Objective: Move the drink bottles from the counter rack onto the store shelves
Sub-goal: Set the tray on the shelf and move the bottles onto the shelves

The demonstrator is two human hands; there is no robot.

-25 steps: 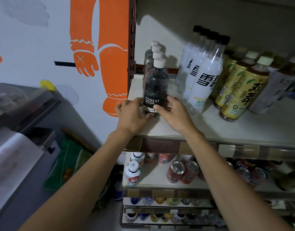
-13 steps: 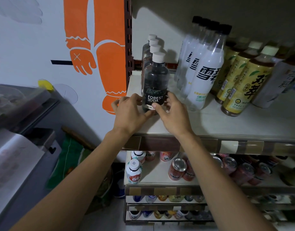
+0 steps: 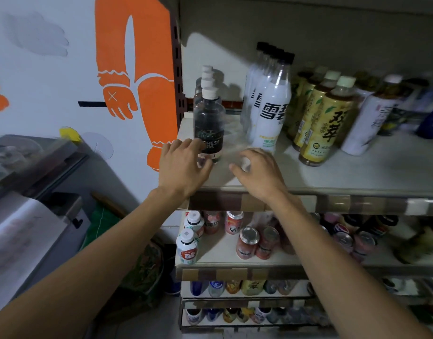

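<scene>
A clear plastic soda bottle with a white cap and dark label (image 3: 209, 123) stands upright at the left front of the pale top shelf (image 3: 357, 172), first in a row of matching bottles (image 3: 207, 77). The left hand (image 3: 183, 167) covers its base. Its fingers (image 3: 186, 145) lie against the label, but blur hides whether they grip. The right hand (image 3: 258, 172) hovers just beside the bottle, apart from it, with its fingers loosely curled and holding nothing. Tall white black-capped bottles (image 3: 271, 106) stand behind it.

Both arms reach forward, left hand (image 3: 183, 167) and right hand (image 3: 260, 173) palm-down, fingers loosely curled.
</scene>
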